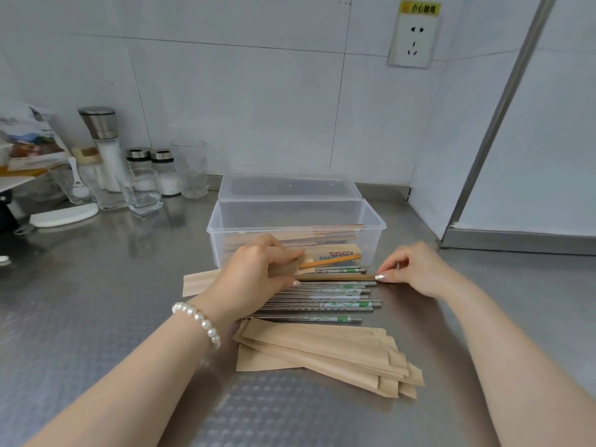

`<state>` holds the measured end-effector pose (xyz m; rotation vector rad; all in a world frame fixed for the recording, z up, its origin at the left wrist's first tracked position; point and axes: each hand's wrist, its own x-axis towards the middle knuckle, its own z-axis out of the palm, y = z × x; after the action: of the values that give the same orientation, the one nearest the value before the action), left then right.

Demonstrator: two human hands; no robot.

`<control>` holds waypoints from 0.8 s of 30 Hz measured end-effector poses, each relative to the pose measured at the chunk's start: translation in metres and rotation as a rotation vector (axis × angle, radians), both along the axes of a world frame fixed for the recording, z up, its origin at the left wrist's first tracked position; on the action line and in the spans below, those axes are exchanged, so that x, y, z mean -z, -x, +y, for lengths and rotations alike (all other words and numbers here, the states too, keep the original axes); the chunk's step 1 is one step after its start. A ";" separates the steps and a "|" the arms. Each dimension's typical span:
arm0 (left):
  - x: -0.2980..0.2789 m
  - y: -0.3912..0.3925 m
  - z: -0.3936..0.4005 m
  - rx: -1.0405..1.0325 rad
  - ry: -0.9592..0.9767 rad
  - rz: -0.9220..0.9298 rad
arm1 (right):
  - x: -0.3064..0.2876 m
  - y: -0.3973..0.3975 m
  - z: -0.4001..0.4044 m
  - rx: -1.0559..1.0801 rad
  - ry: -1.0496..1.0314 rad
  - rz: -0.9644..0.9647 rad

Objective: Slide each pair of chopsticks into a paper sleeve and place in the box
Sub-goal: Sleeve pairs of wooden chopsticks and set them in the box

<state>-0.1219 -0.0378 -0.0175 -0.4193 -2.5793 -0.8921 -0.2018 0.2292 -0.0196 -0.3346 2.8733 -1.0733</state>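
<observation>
Two hands working: our left hand [258,269] clamps a tan paper sleeve [200,283], our right hand [409,269] pinches brown wooden chopsticks [335,277] at the 3 o'clock end. Clear plastic box [290,217] sits just beyond at 12 o'clock, with sleeved pairs inside.

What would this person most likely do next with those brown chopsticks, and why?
Probably push with the right hand so the brown chopsticks slide further into the paper sleeve held by the left hand; most of their length is outside it.
</observation>
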 end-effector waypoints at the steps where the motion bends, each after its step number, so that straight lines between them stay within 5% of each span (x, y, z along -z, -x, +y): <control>1: 0.000 0.000 0.000 -0.001 -0.003 0.003 | -0.001 0.000 0.001 -0.006 0.020 0.002; 5: -0.002 -0.002 0.000 -0.005 -0.004 0.022 | -0.012 -0.001 0.002 -0.019 0.278 0.048; 14: -0.008 -0.006 0.001 -0.078 -0.046 -0.013 | -0.039 -0.001 0.016 0.108 1.410 0.071; 24: -0.008 -0.005 -0.002 -0.109 -0.056 0.000 | -0.033 0.006 0.029 0.119 1.134 0.160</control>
<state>-0.1173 -0.0398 -0.0096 -0.2601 -2.5435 -0.9228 -0.2083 0.2584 0.0139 -0.2730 2.0597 -2.6811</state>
